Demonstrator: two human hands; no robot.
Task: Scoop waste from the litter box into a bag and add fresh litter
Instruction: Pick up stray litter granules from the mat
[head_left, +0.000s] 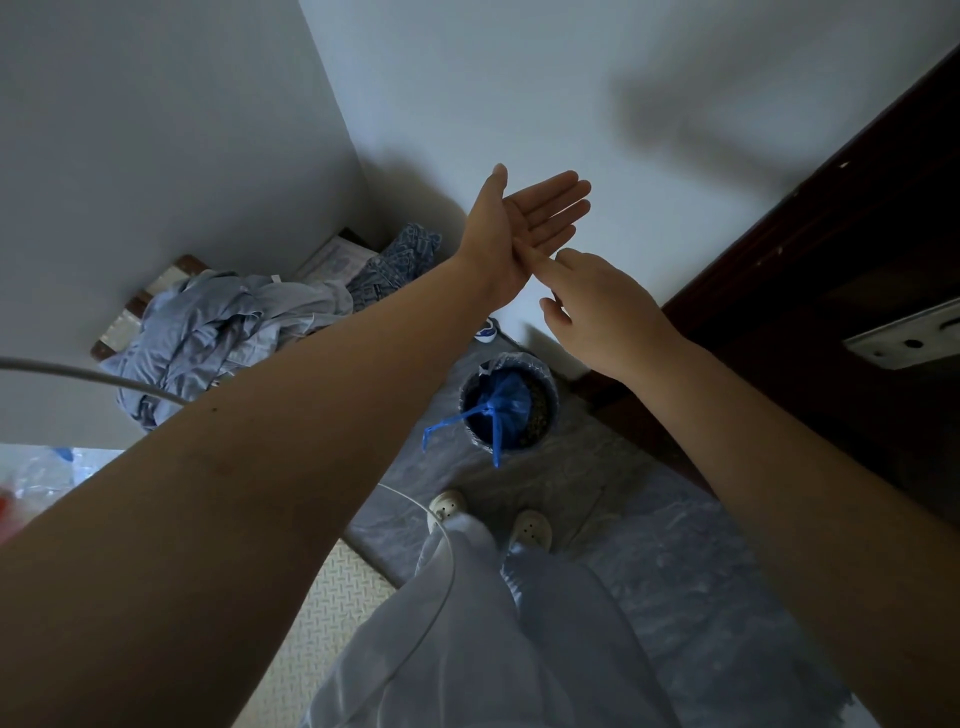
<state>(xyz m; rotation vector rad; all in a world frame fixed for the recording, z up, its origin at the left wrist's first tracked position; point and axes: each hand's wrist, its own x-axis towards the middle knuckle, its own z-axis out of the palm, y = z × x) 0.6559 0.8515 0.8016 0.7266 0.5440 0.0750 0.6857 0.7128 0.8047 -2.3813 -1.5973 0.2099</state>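
below, grey marbled floor, white walls, dark door, blue bag.

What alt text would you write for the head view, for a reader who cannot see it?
Two bare hands hover before a pale wall: the left hand is open, palm showing, and the right hand touches its palm. Below, a tied blue bag sits in a round bin near crumpled clothes.
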